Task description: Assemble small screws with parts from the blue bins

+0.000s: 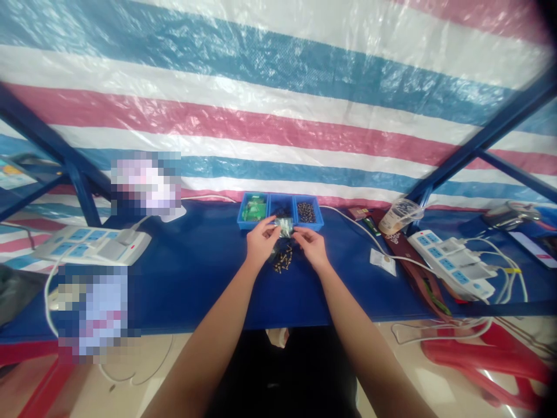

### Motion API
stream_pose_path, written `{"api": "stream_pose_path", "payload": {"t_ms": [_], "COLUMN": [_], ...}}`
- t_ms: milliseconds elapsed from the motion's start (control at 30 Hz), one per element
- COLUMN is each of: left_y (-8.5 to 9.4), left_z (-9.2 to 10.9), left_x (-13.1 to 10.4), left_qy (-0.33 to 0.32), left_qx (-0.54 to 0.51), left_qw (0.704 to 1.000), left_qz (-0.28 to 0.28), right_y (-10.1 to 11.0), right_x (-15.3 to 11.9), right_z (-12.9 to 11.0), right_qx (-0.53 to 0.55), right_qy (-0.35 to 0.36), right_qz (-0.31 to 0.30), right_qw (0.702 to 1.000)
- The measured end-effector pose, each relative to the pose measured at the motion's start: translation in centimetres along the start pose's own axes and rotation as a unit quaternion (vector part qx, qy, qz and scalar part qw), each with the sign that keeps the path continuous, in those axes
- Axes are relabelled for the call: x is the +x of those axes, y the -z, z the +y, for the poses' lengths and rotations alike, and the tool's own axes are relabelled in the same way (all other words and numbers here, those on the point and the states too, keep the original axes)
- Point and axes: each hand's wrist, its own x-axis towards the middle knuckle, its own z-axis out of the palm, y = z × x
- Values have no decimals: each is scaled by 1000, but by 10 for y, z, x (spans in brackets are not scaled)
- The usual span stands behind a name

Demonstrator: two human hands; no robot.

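A small clear plastic bag (285, 227) is held up between my two hands, just in front of a row of blue bins. My left hand (261, 241) pinches its left side with the fingertips. At the bag's right edge, my right hand (313, 246) has its thumb and fingers closed on it. What the bag contains is too small to make out. Below it, a loose pile of brass-coloured and black screw-like pieces (282, 260) lies on the blue tabletop (195, 278).
Green pieces fill the left bin (253, 208); dark small parts fill the right bin (307, 212). Power strips (93, 244) (452, 264) with cables flank the table. A plastic cup (398, 216), a strap (413, 261) and a small packet (383, 262) lie to the right.
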Motion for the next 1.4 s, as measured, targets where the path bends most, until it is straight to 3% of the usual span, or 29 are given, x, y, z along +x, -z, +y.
{"api": "stream_pose_path", "payload": {"t_ms": [133,233,333,467,600,767,833,967,1033,1200,1400], "left_y": [19,31,33,25,23,19,13,2,-2,-2,-3], "left_z": [-1,-3,-4,-3,3,22,29,33,29,18,16], "left_x": [27,52,67,71,68,52,39,14,5,-6,-10], "left_qy": [5,-10,-12,3,-1,-81,-116,-174,-178,-179,-158], "left_qx": [53,129,245,401,431,393,367,310,300,247,183], "left_qw": [989,972,950,902,892,904,916,933,931,936,948], "left_qz": [139,197,193,162,139,146,110,-58,-105,-175,-207], "right_y": [1,1,2,1,0,1,3,4,3,2,4], "right_x": [0,-3,-6,-8,-8,-5,-4,-4,-5,-5,-3], "right_z": [3,4,4,5,8,10,9,6,4,2,2], "right_qx": [-54,-141,-215,-283,-313,-295,-286,-273,-246,-50,83], "right_qy": [22,81,144,193,196,190,181,166,150,69,33], "right_qz": [-23,-59,-104,-145,-147,-129,-121,-104,-87,-64,-33], "right_qw": [998,985,960,928,918,927,933,942,954,994,995]}}
